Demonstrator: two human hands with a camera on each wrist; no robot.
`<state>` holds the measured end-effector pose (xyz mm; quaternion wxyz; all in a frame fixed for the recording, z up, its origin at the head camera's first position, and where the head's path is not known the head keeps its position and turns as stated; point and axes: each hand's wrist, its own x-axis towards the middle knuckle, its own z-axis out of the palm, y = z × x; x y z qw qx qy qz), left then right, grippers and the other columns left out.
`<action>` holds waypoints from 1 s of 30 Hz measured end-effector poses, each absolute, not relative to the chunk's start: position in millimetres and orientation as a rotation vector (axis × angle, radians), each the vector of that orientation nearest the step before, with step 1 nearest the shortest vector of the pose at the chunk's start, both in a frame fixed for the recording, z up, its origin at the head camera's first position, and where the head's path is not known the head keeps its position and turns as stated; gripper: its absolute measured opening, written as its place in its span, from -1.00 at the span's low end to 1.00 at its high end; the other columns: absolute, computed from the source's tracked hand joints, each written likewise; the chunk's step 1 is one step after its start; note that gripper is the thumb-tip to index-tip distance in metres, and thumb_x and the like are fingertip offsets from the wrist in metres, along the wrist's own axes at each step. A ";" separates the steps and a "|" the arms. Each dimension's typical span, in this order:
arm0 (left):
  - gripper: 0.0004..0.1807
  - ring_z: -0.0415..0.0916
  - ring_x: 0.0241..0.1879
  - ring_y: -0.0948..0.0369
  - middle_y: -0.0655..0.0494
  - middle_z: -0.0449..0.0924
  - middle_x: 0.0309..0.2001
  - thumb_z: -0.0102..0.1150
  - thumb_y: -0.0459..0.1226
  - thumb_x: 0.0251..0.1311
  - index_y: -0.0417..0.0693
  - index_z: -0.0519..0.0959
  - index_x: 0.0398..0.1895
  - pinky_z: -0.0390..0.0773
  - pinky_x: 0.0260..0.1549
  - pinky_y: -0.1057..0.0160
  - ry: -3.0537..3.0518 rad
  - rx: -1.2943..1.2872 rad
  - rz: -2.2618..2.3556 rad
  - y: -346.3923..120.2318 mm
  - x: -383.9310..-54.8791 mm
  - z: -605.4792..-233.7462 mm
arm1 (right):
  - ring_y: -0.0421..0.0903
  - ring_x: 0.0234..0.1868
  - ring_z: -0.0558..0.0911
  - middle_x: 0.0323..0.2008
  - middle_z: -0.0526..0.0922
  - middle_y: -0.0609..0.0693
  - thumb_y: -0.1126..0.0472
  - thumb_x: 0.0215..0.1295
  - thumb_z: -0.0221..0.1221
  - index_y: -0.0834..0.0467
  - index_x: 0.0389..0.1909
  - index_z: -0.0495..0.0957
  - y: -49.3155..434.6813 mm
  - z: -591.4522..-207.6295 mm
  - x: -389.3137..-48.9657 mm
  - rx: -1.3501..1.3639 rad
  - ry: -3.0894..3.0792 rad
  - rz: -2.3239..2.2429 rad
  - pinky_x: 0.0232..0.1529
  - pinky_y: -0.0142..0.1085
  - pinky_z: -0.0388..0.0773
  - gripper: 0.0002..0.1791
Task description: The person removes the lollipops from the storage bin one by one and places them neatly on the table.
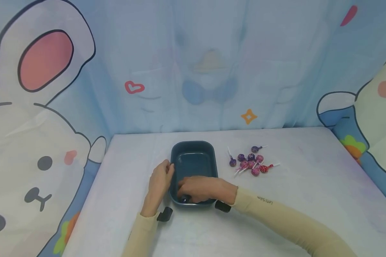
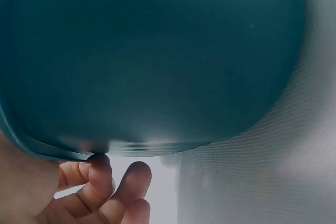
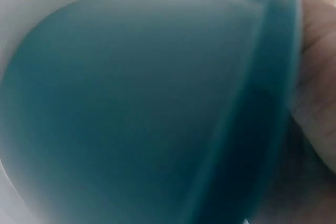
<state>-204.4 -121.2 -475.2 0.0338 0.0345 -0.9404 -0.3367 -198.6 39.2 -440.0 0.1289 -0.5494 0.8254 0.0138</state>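
Observation:
A dark teal rectangular tray (image 1: 194,145) lies on the table. My left hand (image 1: 160,180) is at its left side, curled fingers holding the rim; in the left wrist view the fingers (image 2: 97,179) touch the tray's outer edge (image 2: 157,77). My right hand (image 1: 199,188) reaches over the right rim into the near end of the tray. Its bent fingers hold a dark-wrapped lollipop (image 1: 185,198) close to the tray floor, partly hidden by the hand. In the right wrist view the tray wall (image 3: 131,103) covers most of the hand (image 3: 320,77).
Right of the tray lies a loose group of wrapped lollipops, purple ones (image 1: 233,162), pink ones (image 1: 255,172) and a red one (image 1: 264,169), sticks pointing various ways. A printed cloth backdrop (image 1: 209,117) hangs behind the white-covered table (image 1: 292,200).

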 end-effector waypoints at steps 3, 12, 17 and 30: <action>-0.73 0.29 -0.66 0.25 0.14 0.36 -0.61 -0.13 -0.08 0.33 0.01 0.36 -0.48 0.26 -0.69 0.31 -2.887 0.098 -1.026 -121.4 -204.3 -475.4 | -0.25 -0.18 0.50 -0.17 0.56 -0.19 0.11 0.06 0.30 -0.15 -0.13 0.59 38.1 -438.8 -196.9 -1.597 2.406 0.062 -0.11 -0.35 0.46 -0.69; -0.73 0.28 -0.66 0.25 0.14 0.36 -0.62 -0.12 -0.08 0.32 0.00 0.37 -0.48 0.26 -0.70 0.31 -2.873 0.090 -1.021 -120.9 -204.3 -476.4 | -0.28 -0.18 0.53 -0.17 0.57 -0.20 0.09 0.07 0.29 -0.12 -0.10 0.58 40.9 -439.9 -205.4 -1.610 2.389 0.001 -0.11 -0.40 0.47 -0.68; -0.73 0.28 -0.66 0.25 0.15 0.36 -0.61 -0.12 -0.08 0.32 0.01 0.35 -0.49 0.26 -0.69 0.31 -2.870 0.097 -1.016 -121.6 -205.3 -477.1 | -0.25 -0.15 0.54 -0.16 0.59 -0.19 0.08 0.11 0.26 -0.09 -0.07 0.57 43.5 -431.7 -209.1 -1.617 2.416 -0.030 -0.08 -0.34 0.47 -0.68; -0.73 0.31 -0.65 0.24 0.14 0.38 -0.60 -0.14 -0.06 0.33 0.02 0.35 -0.48 0.30 -0.68 0.31 -2.890 0.129 -1.049 -120.7 -205.1 -476.9 | -0.28 -0.17 0.51 -0.20 0.56 -0.19 0.09 0.12 0.25 -0.05 -0.06 0.56 56.9 -431.2 -218.1 -1.569 2.443 -0.139 -0.08 -0.38 0.45 -0.68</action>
